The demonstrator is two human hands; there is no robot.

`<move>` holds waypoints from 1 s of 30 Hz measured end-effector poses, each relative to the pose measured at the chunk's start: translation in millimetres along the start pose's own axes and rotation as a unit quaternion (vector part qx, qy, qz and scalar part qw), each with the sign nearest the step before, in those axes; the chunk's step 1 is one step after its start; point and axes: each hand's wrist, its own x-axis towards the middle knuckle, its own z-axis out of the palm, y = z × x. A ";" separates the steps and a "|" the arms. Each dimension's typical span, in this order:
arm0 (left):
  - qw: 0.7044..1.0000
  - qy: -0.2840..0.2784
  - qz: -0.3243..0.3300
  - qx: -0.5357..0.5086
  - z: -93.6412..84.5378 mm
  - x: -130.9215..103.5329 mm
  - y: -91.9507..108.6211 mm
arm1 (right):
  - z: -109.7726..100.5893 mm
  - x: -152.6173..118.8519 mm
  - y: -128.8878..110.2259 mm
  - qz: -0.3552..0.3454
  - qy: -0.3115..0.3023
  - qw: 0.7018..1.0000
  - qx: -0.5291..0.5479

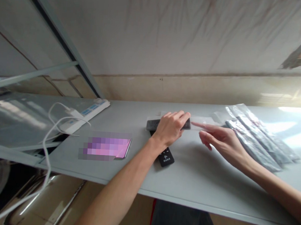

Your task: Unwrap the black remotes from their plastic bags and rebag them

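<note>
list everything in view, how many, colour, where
Table: one, grey, centre
Wall: one, pale, behind table
Metal frame: one, grey, left
Power strip: one, white, on table's left
Charger: one, white, at power strip
Cable: at least one, white, left
Phone: one, pink-purple screen, table's left half
Lower remote: one, black, table's middle
Upper remote: one, dark grey, over lower remote's far end
Clear plastic: count unclear, transparent, right of upper remote
Bagged packages: several, grey in clear wrapping, table's right
Dark object: one, red-edged, below table
Left hand: one, bare, gripping upper remote
Right hand: one, bare, beside clear plastic
</note>
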 end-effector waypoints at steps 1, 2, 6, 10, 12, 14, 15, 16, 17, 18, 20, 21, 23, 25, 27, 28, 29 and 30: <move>1.000 -0.003 0.008 0.006 -1.0 -0.1 1.1 | 0.2 0.2 -0.6 0.000 -0.010 1.000 0.006; 1.000 -0.004 0.014 0.012 -1.6 -0.1 1.7 | 0.1 0.8 -1.6 -0.001 -0.015 1.000 0.017; 1.000 0.027 0.002 0.016 -1.2 0.4 -2.9 | -6.6 6.0 -7.4 -0.021 0.056 0.995 0.081; 0.996 0.041 -0.075 0.003 0.2 0.6 -10.6 | -19.7 14.5 -9.0 -0.043 0.210 0.957 0.195; 0.993 0.035 -0.113 -0.010 0.1 0.5 -10.2 | -21.1 17.3 -5.7 -0.015 0.239 0.938 0.250; 0.991 0.032 -0.131 -0.026 -0.4 0.3 -6.7 | -16.1 17.6 -1.3 0.020 0.203 0.947 0.247; 0.991 0.028 -0.129 -0.034 -0.8 0.2 -4.2 | -11.7 16.9 0.4 0.033 0.163 0.962 0.218; 0.992 0.019 -0.118 -0.040 -1.2 0.1 -1.7 | -6.8 15.7 1.5 0.040 0.120 0.975 0.184; 0.994 0.007 -0.101 -0.047 -1.5 0.0 0.8 | -2.2 14.5 1.9 0.041 0.086 0.983 0.154; 0.995 -0.006 -0.079 -0.055 -1.5 -0.1 2.9 | 1.6 13.4 1.6 0.036 0.067 0.988 0.136; 0.996 -0.028 -0.033 -0.078 -0.7 -0.2 5.5 | 4.1 12.8 0.3 0.024 0.078 0.987 0.140; 0.995 -0.035 -0.012 -0.091 0.3 -0.4 5.8 | 2.4 13.7 0.1 0.020 0.102 0.982 0.156; 0.993 -0.052 0.014 -0.107 3.3 -1.0 4.8 | -6.6 17.8 1.9 0.018 0.163 0.967 0.195; 0.991 -0.084 0.011 -0.103 6.8 -2.5 2.2 | -19.9 23.7 7.3 0.031 0.230 0.946 0.228; 0.986 -0.136 -0.015 -0.098 9.5 -4.5 -0.7 | -33.1 28.8 14.1 0.067 0.299 0.926 0.222; 0.981 -0.164 -0.029 -0.102 10.3 -5.5 -1.9 | -38.4 30.6 17.0 0.092 0.329 0.918 0.200; 0.975 -0.190 -0.039 -0.109 10.5 -6.3 -2.9 | -42.5 31.7 19.3 0.116 0.350 0.914 0.170; 0.968 -0.214 -0.046 -0.119 10.2 -6.8 -3.5 | -45.2 32.3 20.7 0.134 0.361 0.913 0.135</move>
